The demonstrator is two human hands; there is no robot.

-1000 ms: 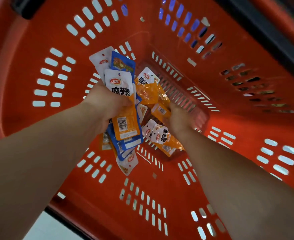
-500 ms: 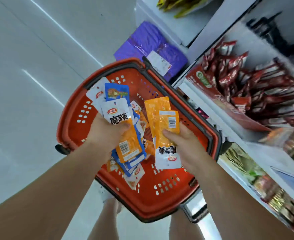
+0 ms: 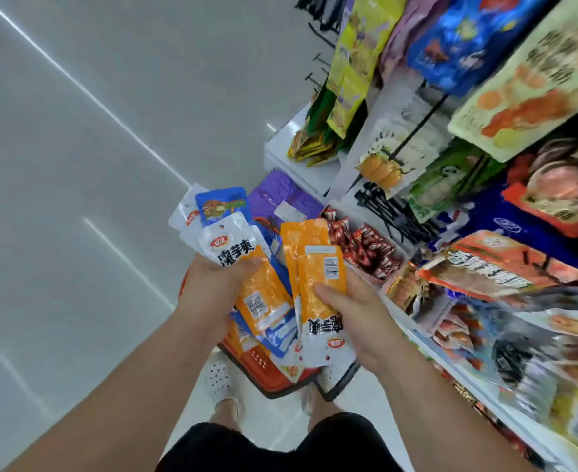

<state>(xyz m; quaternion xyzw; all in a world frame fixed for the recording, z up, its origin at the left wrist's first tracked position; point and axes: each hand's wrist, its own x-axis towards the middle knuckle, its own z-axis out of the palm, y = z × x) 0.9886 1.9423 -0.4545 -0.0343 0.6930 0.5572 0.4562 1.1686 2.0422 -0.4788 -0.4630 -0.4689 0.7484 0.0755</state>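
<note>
The orange basket (image 3: 263, 367) lay mostly hidden beneath the fan of packets (image 3: 233, 247) and the orange pouches (image 3: 318, 274), only its 6 o'clock corner showing. The left hand (image 3: 212, 287) and right hand (image 3: 352, 311) had their fingers out of sight behind those packs. Shelf goods (image 3: 519, 362) at 4 o'clock were blurred, labels unreadable.

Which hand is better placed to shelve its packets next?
Right, probably. The right hand grips just a few orange-and-white foil snack packets and is nearest the shelved red sachets; the left hand grips a thick fan of blue, white and orange packets, farther off.
</note>
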